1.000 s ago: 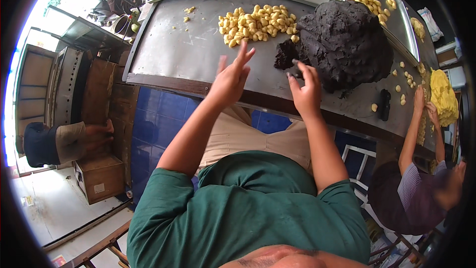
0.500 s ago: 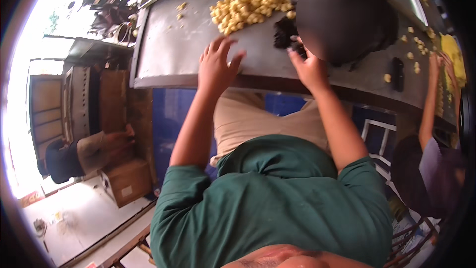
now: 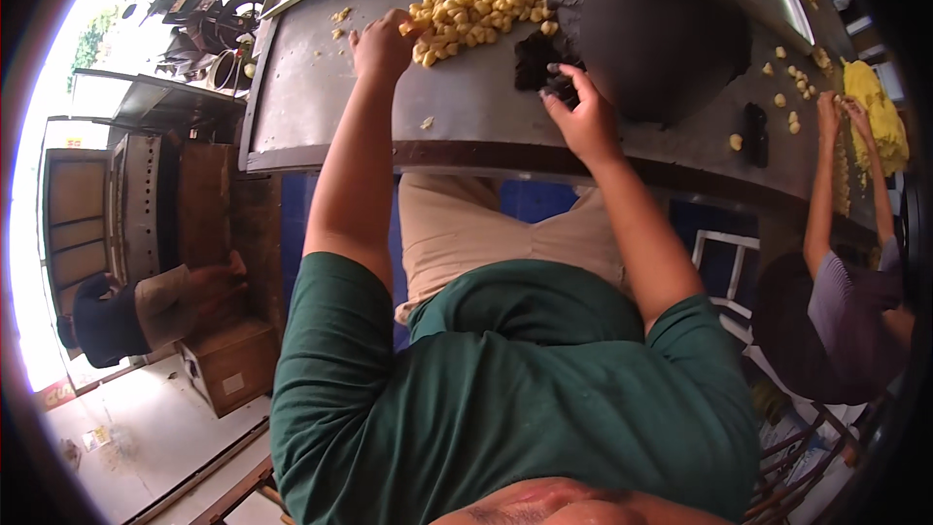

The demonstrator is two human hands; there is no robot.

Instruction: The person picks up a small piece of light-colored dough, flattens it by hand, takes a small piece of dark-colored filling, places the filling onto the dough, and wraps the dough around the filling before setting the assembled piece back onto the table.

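My left hand (image 3: 382,45) reaches to the left edge of a pile of small yellow dough pieces (image 3: 476,12) on the grey metal table. Its fingers curl down and pinch at a piece there, partly hidden by the hand. Nearer the table's middle, my right hand (image 3: 585,119) has thumb and fingers bent around a small piece of black dough (image 3: 561,89); the fingertips look dark. A black dough lump (image 3: 532,60) lies just beyond those fingers. Behind it rises a large black mass (image 3: 575,2), mostly covered by a smooth, dark round blur.
A small yellow crumb (image 3: 428,122) lies near the table's front edge (image 3: 466,157). Rightward are a black dough roll (image 3: 755,134) and scattered yellow pieces (image 3: 803,86). A co-worker's hands (image 3: 842,109) work beside a yellow dough mass (image 3: 875,117). Another person (image 3: 126,316) is at far left.
My left hand has moved forward and left from the near table to the yellow pile, its fingers closing. The right hand stays by the black dough. The view has shifted slightly.
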